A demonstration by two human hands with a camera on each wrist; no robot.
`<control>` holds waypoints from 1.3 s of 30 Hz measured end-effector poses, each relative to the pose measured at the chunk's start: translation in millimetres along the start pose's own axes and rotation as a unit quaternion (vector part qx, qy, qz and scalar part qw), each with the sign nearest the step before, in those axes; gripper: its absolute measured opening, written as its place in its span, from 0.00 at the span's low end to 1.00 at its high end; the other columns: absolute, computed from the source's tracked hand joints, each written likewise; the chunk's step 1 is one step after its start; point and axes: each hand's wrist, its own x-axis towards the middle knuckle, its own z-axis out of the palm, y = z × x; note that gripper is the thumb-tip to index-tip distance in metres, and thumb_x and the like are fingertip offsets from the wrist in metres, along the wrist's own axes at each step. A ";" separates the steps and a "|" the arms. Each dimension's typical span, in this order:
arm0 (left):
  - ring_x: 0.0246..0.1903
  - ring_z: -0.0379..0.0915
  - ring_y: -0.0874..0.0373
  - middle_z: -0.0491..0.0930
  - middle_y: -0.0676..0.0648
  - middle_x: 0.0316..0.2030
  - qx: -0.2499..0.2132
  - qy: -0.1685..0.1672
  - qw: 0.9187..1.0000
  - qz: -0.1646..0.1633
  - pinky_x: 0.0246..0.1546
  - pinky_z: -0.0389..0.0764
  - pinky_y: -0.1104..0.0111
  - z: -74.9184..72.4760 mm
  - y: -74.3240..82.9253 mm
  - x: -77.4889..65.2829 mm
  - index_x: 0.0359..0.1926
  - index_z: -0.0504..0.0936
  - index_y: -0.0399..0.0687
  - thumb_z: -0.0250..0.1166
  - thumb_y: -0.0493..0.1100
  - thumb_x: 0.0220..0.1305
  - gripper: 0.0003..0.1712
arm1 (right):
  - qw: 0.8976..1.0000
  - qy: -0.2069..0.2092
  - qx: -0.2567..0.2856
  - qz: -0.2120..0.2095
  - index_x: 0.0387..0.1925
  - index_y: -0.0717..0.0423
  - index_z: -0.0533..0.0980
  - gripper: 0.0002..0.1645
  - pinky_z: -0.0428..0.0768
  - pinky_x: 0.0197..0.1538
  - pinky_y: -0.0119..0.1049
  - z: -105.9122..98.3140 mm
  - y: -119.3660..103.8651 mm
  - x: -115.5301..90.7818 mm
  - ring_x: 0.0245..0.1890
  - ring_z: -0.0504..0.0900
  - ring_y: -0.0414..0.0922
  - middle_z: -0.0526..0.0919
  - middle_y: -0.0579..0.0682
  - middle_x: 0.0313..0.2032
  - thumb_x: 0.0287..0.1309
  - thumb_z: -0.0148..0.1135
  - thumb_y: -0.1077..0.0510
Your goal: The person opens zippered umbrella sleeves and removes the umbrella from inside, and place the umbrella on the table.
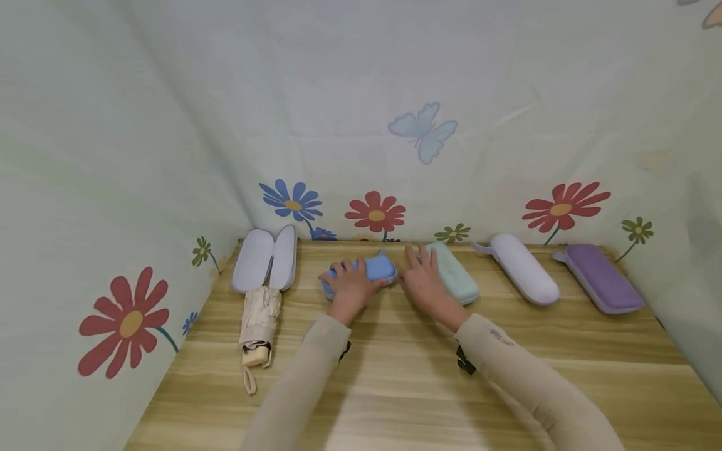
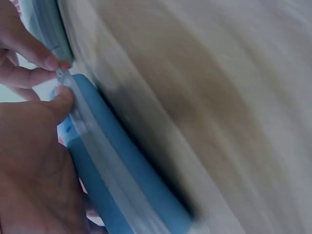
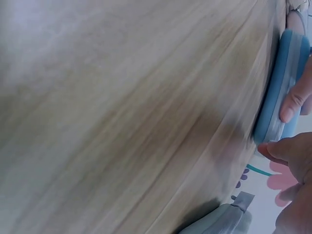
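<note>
A blue zippered case [image 1: 379, 268] lies at the middle of the back of the table. My left hand [image 1: 351, 285] grips it from above, fingers over the top and thumb along the near side. At the case's right end, my right hand [image 1: 423, 282] pinches the zipper pull [image 2: 61, 73] between thumb and finger. The left wrist view shows the grey zipper band [image 2: 100, 141] running along the side of the blue case, with the part near my hands closed. A mint green case [image 1: 454, 275] lies just right of my right hand, partly hidden by it.
A white case [image 1: 524, 268] and a purple case [image 1: 603, 275] lie at the right. On the left, an opened pale case [image 1: 252, 260] sits behind a folded beige umbrella [image 1: 261, 316]. A flower-printed curtain [image 1: 338, 125] stands behind the wooden table [image 1: 395, 388] and at its sides.
</note>
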 end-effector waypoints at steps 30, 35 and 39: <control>0.70 0.57 0.32 0.48 0.32 0.76 -0.041 -0.101 0.980 0.164 0.64 0.68 0.44 -5.5 -49.7 -27.2 0.82 0.36 0.47 0.63 0.59 0.71 0.56 | 0.997 -0.001 -0.013 0.074 0.39 0.53 0.89 0.10 0.67 0.63 0.60 13.8 -11.7 14.2 0.61 0.70 0.62 0.81 0.57 0.57 0.66 0.66 0.54; 0.68 0.59 0.33 0.50 0.32 0.76 -0.032 -0.091 0.983 0.155 0.63 0.69 0.44 -4.3 -47.4 -27.3 0.82 0.37 0.48 0.62 0.59 0.71 0.56 | 0.998 0.007 -0.009 0.063 0.40 0.55 0.88 0.11 0.74 0.55 0.55 12.5 -10.9 11.4 0.52 0.74 0.59 0.84 0.55 0.47 0.68 0.65 0.53; 0.68 0.60 0.33 0.51 0.32 0.76 -0.031 -0.090 0.985 0.143 0.64 0.68 0.44 -4.5 -45.6 -29.1 0.82 0.38 0.49 0.63 0.59 0.71 0.55 | 0.998 -0.002 -0.011 0.054 0.41 0.53 0.87 0.10 0.64 0.68 0.61 11.3 -10.0 11.7 0.63 0.70 0.62 0.81 0.57 0.56 0.67 0.65 0.53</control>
